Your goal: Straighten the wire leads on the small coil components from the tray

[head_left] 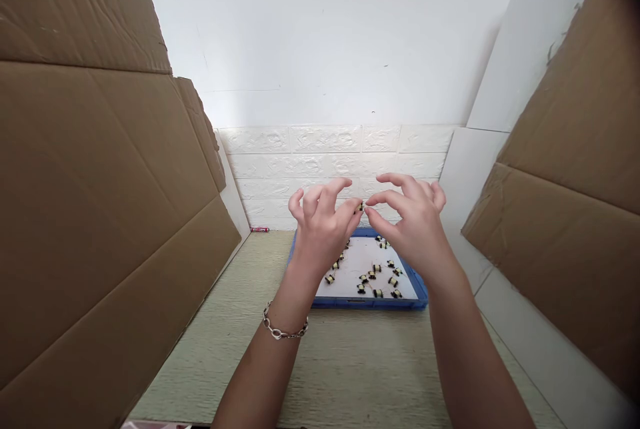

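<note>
My left hand [324,225] pinches a small yellow and black coil part [359,207] between thumb and finger, raised above the far part of a blue tray [370,304]. Just right of the part is my right hand [410,215], its thumb and index fingertip close together beside it; whatever lies between them is too small to make out. Several similar coil parts [377,268] with thin wires lie scattered on the tray's white surface. Part of the tray's left side is hidden behind my left hand.
Cardboard panels stand at the left [100,182] and right [575,149]. A white brick-pattern wall [325,139] rises behind the tray. A pink marker-like object [259,229] lies at the back left of the pale green tabletop [240,295].
</note>
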The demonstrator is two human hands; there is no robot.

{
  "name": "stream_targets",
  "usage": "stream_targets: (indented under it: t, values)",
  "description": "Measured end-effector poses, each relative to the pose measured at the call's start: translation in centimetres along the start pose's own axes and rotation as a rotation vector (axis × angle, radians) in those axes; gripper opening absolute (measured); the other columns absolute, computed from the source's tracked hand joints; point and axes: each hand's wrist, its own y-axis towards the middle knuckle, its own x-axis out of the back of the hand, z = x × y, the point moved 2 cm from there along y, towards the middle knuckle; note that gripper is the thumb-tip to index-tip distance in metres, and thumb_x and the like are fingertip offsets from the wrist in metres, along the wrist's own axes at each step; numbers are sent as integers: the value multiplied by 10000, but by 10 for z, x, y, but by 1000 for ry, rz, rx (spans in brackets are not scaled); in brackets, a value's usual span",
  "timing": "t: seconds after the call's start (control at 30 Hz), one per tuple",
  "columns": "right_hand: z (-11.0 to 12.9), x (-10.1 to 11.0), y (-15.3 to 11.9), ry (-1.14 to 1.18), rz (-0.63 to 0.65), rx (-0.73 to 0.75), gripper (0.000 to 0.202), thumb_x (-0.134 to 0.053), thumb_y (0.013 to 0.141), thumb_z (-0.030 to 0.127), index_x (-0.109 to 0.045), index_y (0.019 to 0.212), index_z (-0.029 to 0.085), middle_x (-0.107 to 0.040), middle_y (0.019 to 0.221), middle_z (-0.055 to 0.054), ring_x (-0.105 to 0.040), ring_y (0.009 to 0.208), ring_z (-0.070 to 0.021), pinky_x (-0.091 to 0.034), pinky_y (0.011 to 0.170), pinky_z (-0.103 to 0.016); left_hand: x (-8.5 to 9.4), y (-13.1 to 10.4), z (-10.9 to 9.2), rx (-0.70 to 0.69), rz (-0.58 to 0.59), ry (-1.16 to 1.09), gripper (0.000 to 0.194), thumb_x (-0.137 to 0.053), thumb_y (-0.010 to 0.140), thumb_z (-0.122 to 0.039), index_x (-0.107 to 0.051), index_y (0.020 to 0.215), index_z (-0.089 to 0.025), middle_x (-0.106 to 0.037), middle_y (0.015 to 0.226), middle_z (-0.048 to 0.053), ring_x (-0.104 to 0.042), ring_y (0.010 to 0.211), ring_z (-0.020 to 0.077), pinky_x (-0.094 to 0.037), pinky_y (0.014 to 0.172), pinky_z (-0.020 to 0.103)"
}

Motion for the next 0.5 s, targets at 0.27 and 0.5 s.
stream_targets:
  t: [0.27, 0.5]
  values:
    - [-2, -2, -1, -31, 12, 13, 68, -561, 787, 285, -601, 741, 256, -554, 1164, -8, -481, 1092, -247, -148, 1001, -602, 0, 0, -2, -6, -6, 12, 80, -586, 783, -313, -646, 808, -266, -605, 1071, 52, -441, 980, 222, -239, 912, 436]
    - [-4, -1, 1, -17, 25, 25, 86, -559, 787, 270, -598, 712, 251, -558, 1155, -8, -498, 1081, -248, -170, 993, -602, 0, 0, 0, -7, 0, -34, 81, -594, 779, -308, -647, 817, -261, -595, 1076, 64, -438, 982, 224, -248, 905, 436]
